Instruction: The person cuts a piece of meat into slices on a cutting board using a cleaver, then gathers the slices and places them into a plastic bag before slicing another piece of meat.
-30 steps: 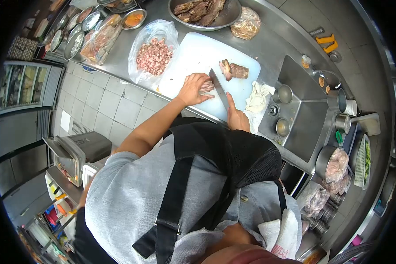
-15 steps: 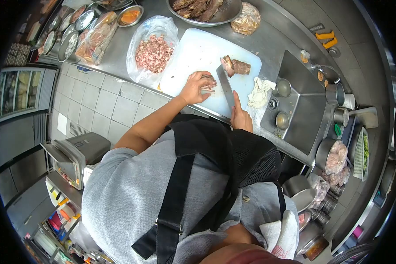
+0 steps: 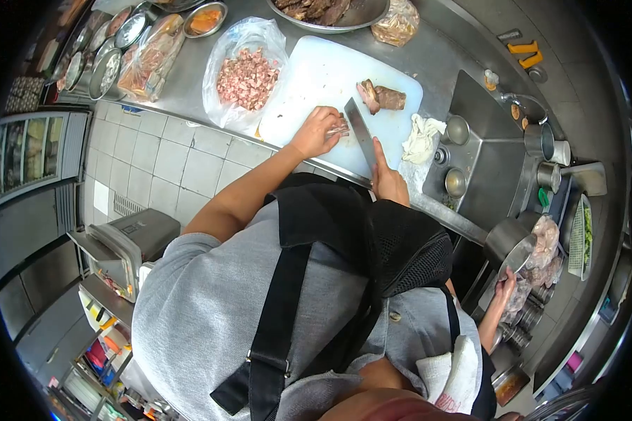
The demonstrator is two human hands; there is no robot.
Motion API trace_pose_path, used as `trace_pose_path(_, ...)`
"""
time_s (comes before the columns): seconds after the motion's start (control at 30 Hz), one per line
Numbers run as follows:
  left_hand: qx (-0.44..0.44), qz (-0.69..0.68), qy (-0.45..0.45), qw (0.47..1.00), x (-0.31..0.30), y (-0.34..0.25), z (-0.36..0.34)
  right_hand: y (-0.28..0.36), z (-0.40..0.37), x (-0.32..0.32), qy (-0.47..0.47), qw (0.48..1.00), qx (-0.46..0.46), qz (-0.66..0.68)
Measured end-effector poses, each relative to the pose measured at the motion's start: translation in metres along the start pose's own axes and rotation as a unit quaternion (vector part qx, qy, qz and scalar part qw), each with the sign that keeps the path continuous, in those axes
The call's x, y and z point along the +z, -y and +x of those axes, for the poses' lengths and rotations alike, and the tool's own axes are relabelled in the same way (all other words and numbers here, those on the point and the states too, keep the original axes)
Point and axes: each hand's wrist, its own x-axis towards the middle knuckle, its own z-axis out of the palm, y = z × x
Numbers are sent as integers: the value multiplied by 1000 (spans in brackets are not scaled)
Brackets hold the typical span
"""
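A long steel desk (image 3: 435, 63) is running across the top of the view, with a square sink (image 3: 495, 175) sunk into its right part. A white cutting board (image 3: 316, 70) is lying on the desk just left of the sink. Touching the board's left edge, a clear plastic bag (image 3: 246, 77) is sitting open with diced pink meat inside. Beyond the board, a wide metal bowl (image 3: 361, 17) is holding dark cooked meat.

The left hand (image 3: 314, 133) is resting on the near part of the board. Its fingers are curled and pressed together, pinning down a small strip of meat (image 3: 340, 128). The right hand (image 3: 390, 184) is hanging at the desk's near edge. Its fingers are wrapped around the handle of a cleaver (image 3: 360, 130), with the forefinger stretched along the spine. The blade is standing on the board just right of the left fingertips, against the strip of meat.

A larger chunk of meat (image 3: 380, 96) is lying farther back on the board, apart from the blade. A crumpled white cloth (image 3: 423, 137) is lying between the board and the sink. Two metal cups (image 3: 458, 130) are standing in the sink.

At the lower right, another person's hand (image 3: 505, 284) is touching a shiny metal pan (image 3: 516, 256).
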Motion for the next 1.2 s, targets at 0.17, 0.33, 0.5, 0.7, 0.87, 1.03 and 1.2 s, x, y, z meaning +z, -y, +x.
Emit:
trace_pose_path(0.17, 57, -1, 40, 998, -6, 7, 9, 16, -4, -17, 10, 1000, -18, -14)
trace_pose_path(0.33, 57, 4, 41, 998, -5, 8, 8, 19, 3, -14, 20, 999, -35, -9)
trace_pose_path(0.5, 47, -7, 52, 998, -4, 6, 6, 17, 16, -6, 14, 998, -54, -3)
trace_pose_path(0.7, 60, -22, 50, 997, -10, 3, 8, 11, 26, -1, -8, 997, -78, 6)
trace_pose_path(0.87, 43, -11, 43, 998, -9, 4, 7, 19, 4, -15, -18, 998, -63, -9)
trace_pose_path(1.03, 52, 3, 49, 997, -6, 7, 8, 32, -12, -22, 23, 999, -20, -40)
trace_pose_path(1.2, 60, 1, 50, 997, -5, 10, 9, 15, 26, 22, -19, 998, -58, -3)
